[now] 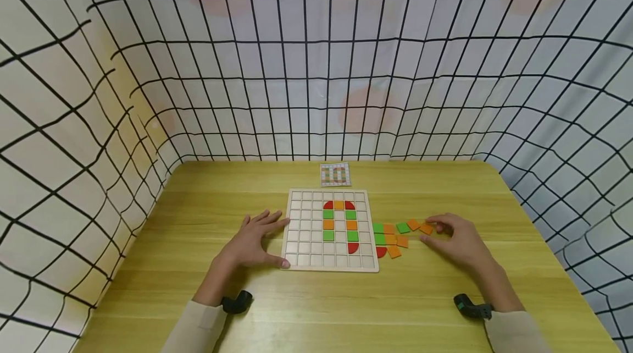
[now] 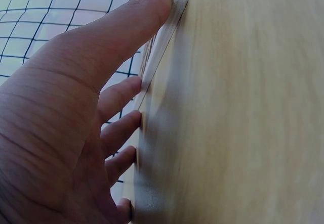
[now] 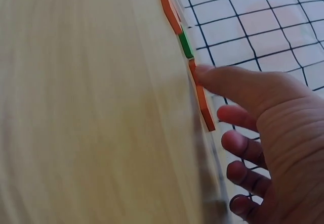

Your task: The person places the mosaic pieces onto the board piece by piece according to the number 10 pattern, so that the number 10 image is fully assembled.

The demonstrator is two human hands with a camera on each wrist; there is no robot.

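Observation:
My left hand (image 1: 252, 240) is spread beside a white gridded board (image 1: 303, 248), thumb and fingertips at its left edge. In the left wrist view the thumb (image 2: 126, 27) presses that edge. Red quarter-round, green and orange square tiles form a tall ring open at its lower left on the board. My right hand (image 1: 460, 240) hovers at the right end of the loose tiles, thumb and fingers loosely bent and apart. Its index fingertip is right at an orange tile (image 1: 426, 229). In the right wrist view the thumb overlaps the orange tiles (image 3: 205, 110).
Loose green tiles (image 1: 378, 239), orange tiles (image 1: 390, 240) and a red piece (image 1: 381, 252) lie against the board's right side. A small pattern card (image 1: 335, 175) lies behind the board. A black grid-patterned white cloth (image 1: 316, 94) surrounds the wooden table (image 1: 316, 314).

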